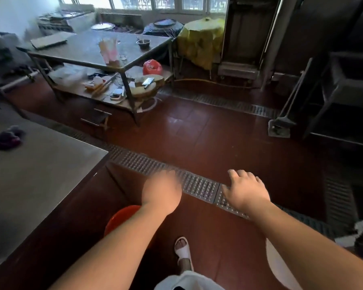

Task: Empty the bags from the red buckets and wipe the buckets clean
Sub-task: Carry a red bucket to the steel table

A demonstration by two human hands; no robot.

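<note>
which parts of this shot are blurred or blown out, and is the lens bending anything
Head view: the left hand is smeared by motion blur, fingers unreadable, while the right hand is sharp, fingers spread. The back windows are blown out, leaving the right side dark. Wide-angle distortion curves the near steel table's edge. The red plastic bucket is mostly hidden behind the left forearm.

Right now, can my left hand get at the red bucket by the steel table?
Probably yes. The left hand is empty and held out above the red bucket, which sits below the forearm beside the steel table; nothing visible blocks reaching down.
</note>
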